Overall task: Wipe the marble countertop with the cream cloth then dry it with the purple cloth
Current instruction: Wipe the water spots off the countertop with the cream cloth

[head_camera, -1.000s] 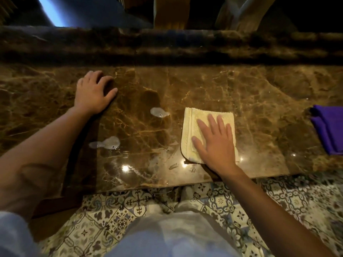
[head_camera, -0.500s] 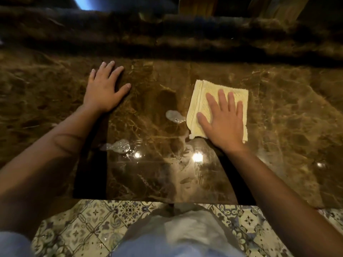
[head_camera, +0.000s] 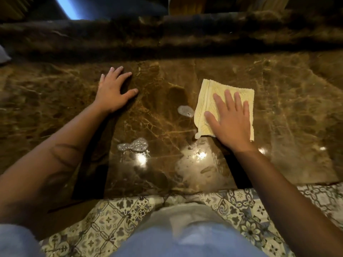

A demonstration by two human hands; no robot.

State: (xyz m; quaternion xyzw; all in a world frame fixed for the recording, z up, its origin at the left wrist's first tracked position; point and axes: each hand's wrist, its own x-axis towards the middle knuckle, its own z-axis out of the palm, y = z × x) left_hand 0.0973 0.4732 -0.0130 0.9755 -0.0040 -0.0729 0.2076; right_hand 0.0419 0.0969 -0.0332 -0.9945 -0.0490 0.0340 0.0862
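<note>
The brown marble countertop [head_camera: 289, 108] fills the middle of the head view. A folded cream cloth [head_camera: 206, 101] lies flat on it, right of centre. My right hand [head_camera: 231, 121] presses down on the cloth with fingers spread. My left hand [head_camera: 113, 93] rests flat on the bare marble to the left, fingers apart, holding nothing. Two soapy puddles sit on the marble: a small puddle [head_camera: 185, 111] just left of the cloth and a foamy puddle [head_camera: 133, 145] nearer me. A wet streak [head_camera: 196, 164] shines below the cloth. The purple cloth is out of view.
A raised marble ledge [head_camera: 167, 34] runs along the back of the counter. The counter's front edge [head_camera: 167, 191] is close to my body, with patterned floor tiles [head_camera: 111, 219] below it.
My right hand has slid the cream cloth away from the front edge toward the back, leaving a wet streak. The view shifted left, so the purple cloth dropped out of sight. My left hand stayed put.
</note>
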